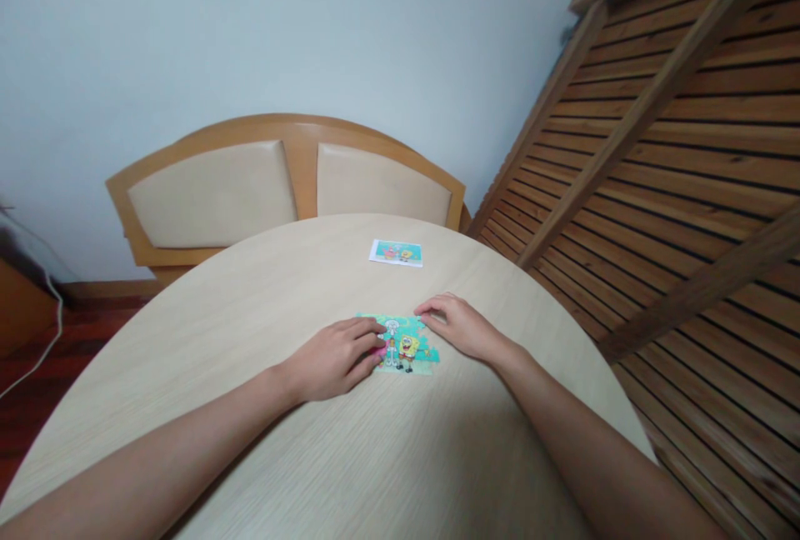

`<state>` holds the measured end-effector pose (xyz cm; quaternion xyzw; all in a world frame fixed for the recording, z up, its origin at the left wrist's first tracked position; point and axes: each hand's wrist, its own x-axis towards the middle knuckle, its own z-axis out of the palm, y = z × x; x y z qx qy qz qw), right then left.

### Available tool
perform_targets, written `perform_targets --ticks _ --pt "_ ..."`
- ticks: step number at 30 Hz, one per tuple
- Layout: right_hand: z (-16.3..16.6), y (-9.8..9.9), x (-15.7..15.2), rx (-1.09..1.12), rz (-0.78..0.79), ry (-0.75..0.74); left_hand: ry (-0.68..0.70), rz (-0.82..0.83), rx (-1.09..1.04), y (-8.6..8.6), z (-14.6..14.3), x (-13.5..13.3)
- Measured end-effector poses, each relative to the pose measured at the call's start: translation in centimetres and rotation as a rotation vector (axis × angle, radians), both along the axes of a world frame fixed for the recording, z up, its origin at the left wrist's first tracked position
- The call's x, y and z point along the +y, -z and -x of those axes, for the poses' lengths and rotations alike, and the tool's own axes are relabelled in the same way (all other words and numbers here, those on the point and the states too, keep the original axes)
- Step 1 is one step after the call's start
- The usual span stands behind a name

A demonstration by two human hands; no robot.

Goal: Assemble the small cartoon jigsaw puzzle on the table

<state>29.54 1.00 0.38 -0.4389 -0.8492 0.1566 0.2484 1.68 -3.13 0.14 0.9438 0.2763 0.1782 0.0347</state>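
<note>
A small jigsaw puzzle (pixel 408 347) with a teal background lies flat on the table, largely joined, showing a yellow square cartoon figure and a pale one beside it. Its right edge is uneven, with a notch where the tabletop shows. My left hand (pixel 341 357) rests palm down over the puzzle's left part, fingers stretched out, covering some of a pink figure. At the top right edge, the fingertips and thumb of my right hand (pixel 459 325) come close together on what looks like a teal puzzle piece, mostly hidden by the fingers.
A small reference picture (pixel 400 253) with the same cartoon figures lies farther back on the round wooden table (pixel 262 457). Behind the table stands a padded headboard (pixel 300 165) against the wall. A slatted wooden frame (pixel 637 148) leans at the right. A white cable (pixel 59 315) hangs at left.
</note>
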Motion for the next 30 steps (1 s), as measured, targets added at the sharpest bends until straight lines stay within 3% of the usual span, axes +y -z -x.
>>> perform_targets --ticks 20,30 --pt "-0.5 -0.1 -0.1 -0.021 0.002 -0.037 0.006 0.006 -0.008 -0.1 0.1 0.0" --pt "-2.2 -0.8 0.2 -0.114 0.039 0.078 -0.005 0.001 0.002 -0.2 0.1 -0.1"
